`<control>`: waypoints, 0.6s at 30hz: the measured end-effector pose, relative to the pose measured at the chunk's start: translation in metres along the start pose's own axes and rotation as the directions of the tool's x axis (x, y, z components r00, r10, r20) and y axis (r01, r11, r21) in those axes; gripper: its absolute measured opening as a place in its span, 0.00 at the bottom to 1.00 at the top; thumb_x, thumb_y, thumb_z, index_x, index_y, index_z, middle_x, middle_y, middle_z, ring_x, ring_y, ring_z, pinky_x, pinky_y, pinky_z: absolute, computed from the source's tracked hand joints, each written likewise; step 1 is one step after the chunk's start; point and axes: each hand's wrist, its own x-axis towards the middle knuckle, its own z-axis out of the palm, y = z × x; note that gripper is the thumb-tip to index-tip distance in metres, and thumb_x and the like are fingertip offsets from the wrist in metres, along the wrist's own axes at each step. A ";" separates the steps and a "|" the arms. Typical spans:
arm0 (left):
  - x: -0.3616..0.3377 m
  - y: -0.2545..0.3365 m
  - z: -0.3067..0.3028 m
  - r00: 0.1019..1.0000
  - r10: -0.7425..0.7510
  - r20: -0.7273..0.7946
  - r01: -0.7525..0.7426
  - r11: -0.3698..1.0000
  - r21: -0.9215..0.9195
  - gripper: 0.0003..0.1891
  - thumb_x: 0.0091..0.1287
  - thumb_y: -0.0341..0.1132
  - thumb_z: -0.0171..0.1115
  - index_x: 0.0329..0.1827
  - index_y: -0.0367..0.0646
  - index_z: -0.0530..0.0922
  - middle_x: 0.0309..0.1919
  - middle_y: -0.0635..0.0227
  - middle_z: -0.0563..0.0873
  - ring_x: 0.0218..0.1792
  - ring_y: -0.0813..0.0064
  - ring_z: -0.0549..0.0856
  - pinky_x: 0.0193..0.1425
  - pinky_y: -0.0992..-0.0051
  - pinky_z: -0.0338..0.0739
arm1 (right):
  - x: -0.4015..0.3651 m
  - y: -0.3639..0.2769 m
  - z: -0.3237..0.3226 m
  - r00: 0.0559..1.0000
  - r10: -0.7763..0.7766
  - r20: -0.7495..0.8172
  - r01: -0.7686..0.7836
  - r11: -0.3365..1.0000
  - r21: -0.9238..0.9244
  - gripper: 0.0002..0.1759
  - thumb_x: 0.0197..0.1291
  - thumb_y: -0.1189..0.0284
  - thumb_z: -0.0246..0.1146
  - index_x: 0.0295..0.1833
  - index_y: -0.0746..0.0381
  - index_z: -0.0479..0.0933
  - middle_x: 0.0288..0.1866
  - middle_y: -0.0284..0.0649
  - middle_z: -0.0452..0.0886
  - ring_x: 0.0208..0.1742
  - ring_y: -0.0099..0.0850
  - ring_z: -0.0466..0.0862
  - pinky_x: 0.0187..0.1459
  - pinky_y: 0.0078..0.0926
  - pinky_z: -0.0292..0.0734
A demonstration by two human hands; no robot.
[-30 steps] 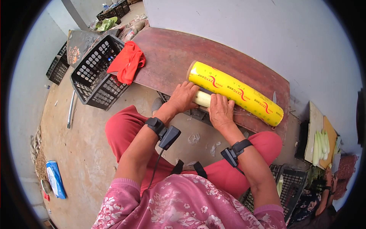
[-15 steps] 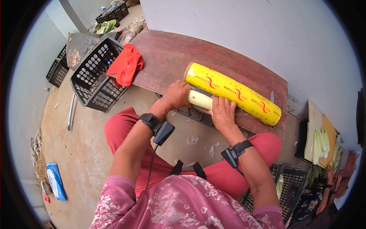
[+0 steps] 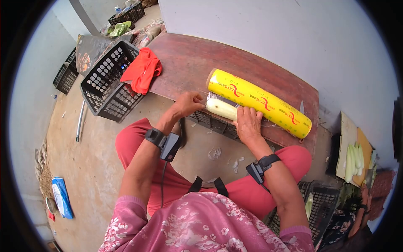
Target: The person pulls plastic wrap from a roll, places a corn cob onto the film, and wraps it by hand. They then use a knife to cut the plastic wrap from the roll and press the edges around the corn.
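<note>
A pale, peeled-looking vegetable (image 3: 221,108) lies at the near edge of the reddish-brown board (image 3: 180,59), with clear film about it. Behind it rests a large yellow roll of film (image 3: 260,102), slanting down to the right. My right hand (image 3: 249,124) covers the vegetable's right end, fingers wrapped over it. Just off the left end is my left hand (image 3: 189,103), its fingers curled with the tips near each other; whether they pinch any film is too small to tell. A knife (image 3: 302,107) lies behind the roll's right part.
A black crate (image 3: 111,82) with a red cloth (image 3: 145,70) stands at the board's left. Cut green-white stalks (image 3: 354,161) lie at the right, near another person's arm (image 3: 360,214). Another black crate (image 3: 325,201) is beside my right knee; a wall rises behind the board.
My left hand has moved left, off the vegetable's left end, which now shows. My right hand remains on the right end. The view has shifted slightly.
</note>
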 end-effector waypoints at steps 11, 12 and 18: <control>-0.016 0.034 0.037 0.724 0.672 -0.152 -0.551 0.698 0.457 0.27 0.54 0.36 0.77 0.56 0.39 0.78 0.49 0.56 0.80 0.45 0.61 0.82 0.51 0.67 0.79 | 0.000 0.000 -0.002 1.000 -0.016 -0.020 0.016 1.000 0.012 0.31 0.48 0.65 0.75 0.57 0.62 0.72 0.48 0.41 0.74 0.52 0.39 0.73 0.53 0.43 0.62; -0.016 0.030 0.041 0.720 0.676 -0.156 -0.544 0.689 0.479 0.28 0.54 0.36 0.77 0.57 0.39 0.78 0.49 0.56 0.80 0.45 0.61 0.83 0.51 0.67 0.79 | 0.000 0.000 -0.002 1.000 -0.016 -0.020 0.016 1.000 0.015 0.31 0.48 0.65 0.75 0.57 0.62 0.72 0.48 0.41 0.74 0.52 0.39 0.73 0.53 0.43 0.62; -0.006 -0.003 0.046 0.975 0.150 -0.162 -0.192 0.938 -0.288 0.22 0.57 0.34 0.75 0.53 0.36 0.79 0.44 0.60 0.86 0.44 0.66 0.84 0.52 0.68 0.79 | -0.001 0.001 -0.001 1.000 -0.020 -0.023 0.021 1.000 0.022 0.30 0.48 0.65 0.75 0.56 0.62 0.73 0.47 0.40 0.75 0.52 0.39 0.74 0.53 0.43 0.62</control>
